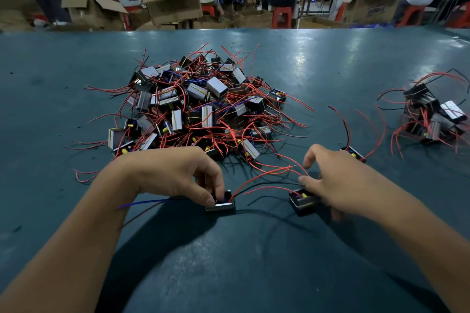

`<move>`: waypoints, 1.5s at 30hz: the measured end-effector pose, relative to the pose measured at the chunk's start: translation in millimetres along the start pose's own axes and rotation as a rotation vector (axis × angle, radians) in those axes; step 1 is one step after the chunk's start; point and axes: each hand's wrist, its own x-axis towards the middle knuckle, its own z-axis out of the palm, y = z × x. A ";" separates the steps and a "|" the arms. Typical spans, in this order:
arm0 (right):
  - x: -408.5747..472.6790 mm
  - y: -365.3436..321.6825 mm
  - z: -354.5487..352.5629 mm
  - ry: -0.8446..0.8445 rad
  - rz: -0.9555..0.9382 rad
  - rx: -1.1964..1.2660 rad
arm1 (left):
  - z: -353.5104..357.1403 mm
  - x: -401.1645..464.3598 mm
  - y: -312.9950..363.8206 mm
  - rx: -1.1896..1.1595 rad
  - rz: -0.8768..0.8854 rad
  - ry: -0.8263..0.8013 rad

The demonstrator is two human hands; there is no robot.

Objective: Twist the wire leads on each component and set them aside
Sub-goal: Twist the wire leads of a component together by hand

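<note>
Left hand [178,175] pinching component [220,204] on worktop [330,63]; right hand [338,185] curled over second component [304,201]. Best: pin body, gather red leads [256,179], twist evenly.

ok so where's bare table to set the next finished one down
Free: the strip between the big pile and the small pile; also the far table behind both. Crowded: near the left hand and right hand, where loose leads cross.
</note>
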 end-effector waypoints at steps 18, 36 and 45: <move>-25.4 -0.4 -37.0 -0.254 -0.568 -0.177 | 13.1 -48.6 57.8 -0.216 0.398 0.353; -23.7 12.5 -46.0 -0.199 -0.167 -0.368 | 16.2 -3.0 34.3 0.078 0.061 0.228; -22.2 -3.4 -39.1 0.128 -0.297 0.087 | 15.4 2.1 28.3 -0.009 0.074 0.164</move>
